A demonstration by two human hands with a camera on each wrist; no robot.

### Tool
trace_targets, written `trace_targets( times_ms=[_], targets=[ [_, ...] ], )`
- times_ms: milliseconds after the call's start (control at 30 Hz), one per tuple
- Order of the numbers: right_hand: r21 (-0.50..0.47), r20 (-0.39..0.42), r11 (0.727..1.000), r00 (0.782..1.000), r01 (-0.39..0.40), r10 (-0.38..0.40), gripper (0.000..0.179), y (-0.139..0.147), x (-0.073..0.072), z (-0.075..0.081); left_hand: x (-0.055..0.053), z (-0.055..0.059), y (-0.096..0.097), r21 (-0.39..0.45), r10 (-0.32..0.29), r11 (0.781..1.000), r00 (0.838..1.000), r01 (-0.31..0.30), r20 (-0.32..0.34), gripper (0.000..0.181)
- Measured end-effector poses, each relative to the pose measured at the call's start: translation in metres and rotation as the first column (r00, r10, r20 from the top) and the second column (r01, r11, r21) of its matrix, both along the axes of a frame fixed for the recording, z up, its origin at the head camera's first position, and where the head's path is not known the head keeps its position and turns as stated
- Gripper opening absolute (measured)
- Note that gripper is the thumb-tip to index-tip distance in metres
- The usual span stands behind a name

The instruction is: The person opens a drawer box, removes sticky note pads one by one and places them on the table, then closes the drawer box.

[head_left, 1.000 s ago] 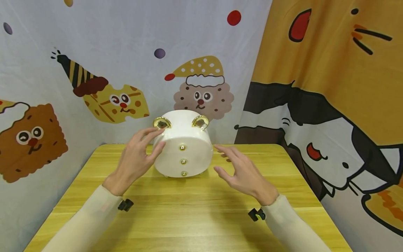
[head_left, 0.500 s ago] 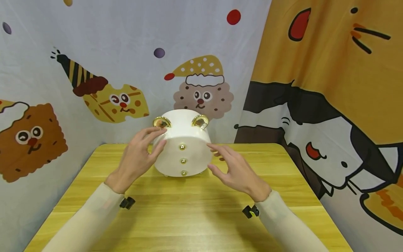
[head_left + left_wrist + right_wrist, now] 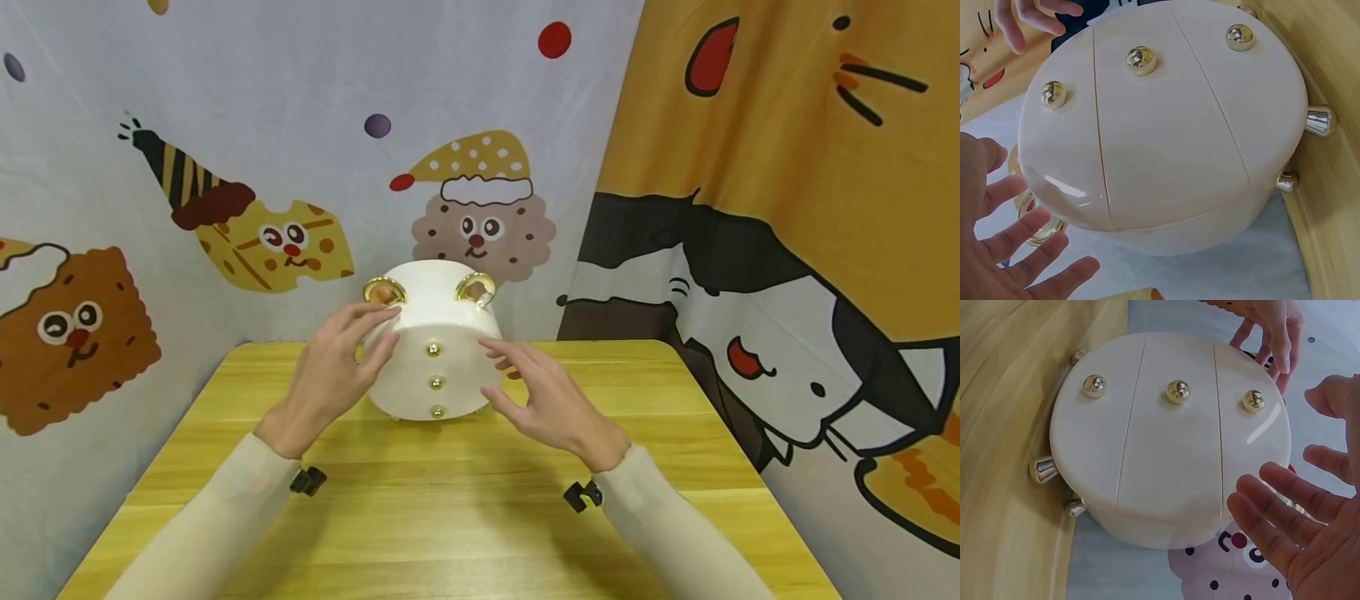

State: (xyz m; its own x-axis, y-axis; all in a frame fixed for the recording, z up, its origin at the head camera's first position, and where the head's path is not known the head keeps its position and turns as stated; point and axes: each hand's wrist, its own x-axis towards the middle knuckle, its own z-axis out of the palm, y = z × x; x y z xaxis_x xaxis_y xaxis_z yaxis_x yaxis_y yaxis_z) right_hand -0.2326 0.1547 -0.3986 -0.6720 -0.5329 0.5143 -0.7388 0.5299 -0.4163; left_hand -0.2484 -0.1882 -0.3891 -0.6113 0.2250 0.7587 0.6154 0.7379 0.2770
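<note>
A glossy white oval box [image 3: 408, 379] stands on the table, its front split by seams into three drawers. Each drawer has a round gold knob [image 3: 1178, 392]. On top are two gold ear-shaped pieces [image 3: 491, 288], and short gold feet [image 3: 1320, 120] hold it up. My left hand [image 3: 326, 375] is at the box's upper left, fingers spread beside the left ear; whether it touches cannot be told. At the right side, my right hand [image 3: 551, 400] hovers in front of the box with fingers extended. Neither hand holds anything.
The yellow wood-grain table [image 3: 420, 517] reaches back to a printed cloth [image 3: 300, 100] hanging close behind the box. An orange cartoon curtain [image 3: 675, 142] hangs along the right. Small black devices [image 3: 308, 481] sit at both wrists.
My right hand has moved left, from beside the box to in front of its right edge. My left hand has shifted only slightly to the right. The box has stayed in place.
</note>
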Motion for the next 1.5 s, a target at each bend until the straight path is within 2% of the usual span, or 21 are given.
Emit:
trace_targets(
  times_ms=[633, 1067, 1500],
  targets=[
    [-0.062, 0.001, 0.995, 0.997, -0.079, 0.079, 0.065, -0.022, -0.009, 0.002, -0.003, -0.002, 0.004, -0.008, 0.041, 0.999, 0.999, -0.041, 0.008, 0.033],
    [-0.062, 0.017, 0.992, 0.994, -0.111, 0.112, 0.06, -0.035, -0.015, 0.002, -0.004, -0.005, 0.005, 0.008, 0.031, 0.999, 0.999, -0.031, 0.032, 0.033],
    [-0.075, 0.019, 0.989, 0.992, -0.124, 0.126, 0.056, -0.044, -0.02, 0.002, -0.007, -0.003, 0.006, -0.003, 0.036, 0.999, 0.999, -0.036, 0.026, 0.034]
  ],
)
